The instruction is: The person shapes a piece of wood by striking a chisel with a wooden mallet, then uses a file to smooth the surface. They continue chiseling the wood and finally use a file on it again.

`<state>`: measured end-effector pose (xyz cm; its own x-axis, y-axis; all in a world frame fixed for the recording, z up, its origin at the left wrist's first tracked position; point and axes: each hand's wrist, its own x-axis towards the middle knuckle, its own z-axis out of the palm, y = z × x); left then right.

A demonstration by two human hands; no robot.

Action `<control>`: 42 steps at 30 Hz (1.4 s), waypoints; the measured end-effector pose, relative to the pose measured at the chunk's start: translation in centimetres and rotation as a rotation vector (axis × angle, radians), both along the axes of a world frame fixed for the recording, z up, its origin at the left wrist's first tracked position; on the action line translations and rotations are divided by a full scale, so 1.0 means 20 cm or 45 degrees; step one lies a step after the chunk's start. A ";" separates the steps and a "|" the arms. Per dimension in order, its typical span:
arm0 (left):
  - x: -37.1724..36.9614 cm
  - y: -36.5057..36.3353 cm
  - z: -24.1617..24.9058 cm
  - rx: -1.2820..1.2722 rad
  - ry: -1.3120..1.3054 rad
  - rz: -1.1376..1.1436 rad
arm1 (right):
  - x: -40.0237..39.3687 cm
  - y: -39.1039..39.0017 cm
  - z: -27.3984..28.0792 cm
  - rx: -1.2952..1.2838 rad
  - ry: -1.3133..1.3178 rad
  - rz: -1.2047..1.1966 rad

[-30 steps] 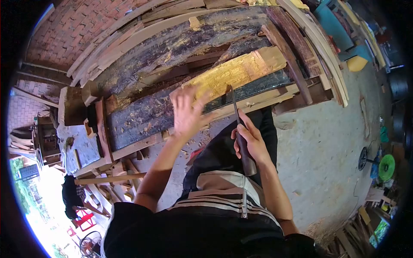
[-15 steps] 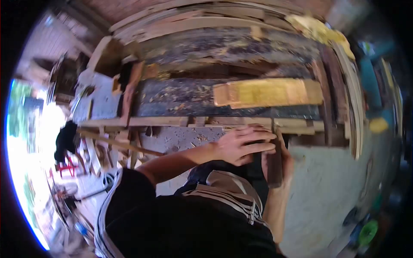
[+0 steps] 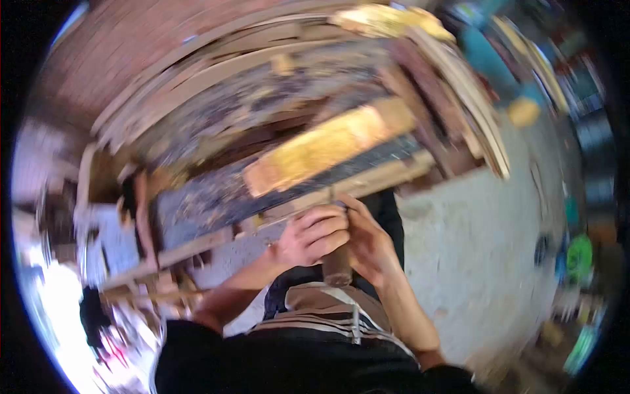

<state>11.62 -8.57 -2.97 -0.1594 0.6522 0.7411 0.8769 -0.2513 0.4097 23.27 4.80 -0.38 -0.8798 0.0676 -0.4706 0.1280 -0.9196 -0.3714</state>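
My left hand [image 3: 312, 235] is closed, its fingers curled over a dark brown wooden block [image 3: 337, 266]. From the other side, my right hand [image 3: 369, 244] holds the same block, its fingers up near the far end. The block's near end points at my waist, and a thin upright piece shows past its far end; motion blur hides what kind of tool it may be. Just beyond my hands, a pale yellow wooden board [image 3: 321, 144] lies slantwise on the dark workbench [image 3: 197, 210].
Long timber strips [image 3: 216, 72] line the bench's back, and more strips [image 3: 466, 98] run along its right end. A crumpled yellow item [image 3: 394, 21] lies at the far right corner. Grey floor [image 3: 466, 256] spreads to the right, with a green round object [image 3: 579, 256] on it.
My view has turned, so the bench and board now appear tilted and further left. Both hands have come nearer my body's middle with the block, the left still gripping it.
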 end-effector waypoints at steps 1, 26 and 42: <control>-0.01 -0.02 0.02 0.120 -0.162 0.041 | -0.01 -0.01 0.00 0.109 -0.022 0.001; -0.69 -0.99 -0.13 -1.109 0.078 0.953 | -0.01 0.20 -0.13 1.152 -0.137 -0.017; -0.69 -0.87 -0.12 -1.223 0.351 1.116 | 0.26 0.33 0.97 1.054 1.225 0.054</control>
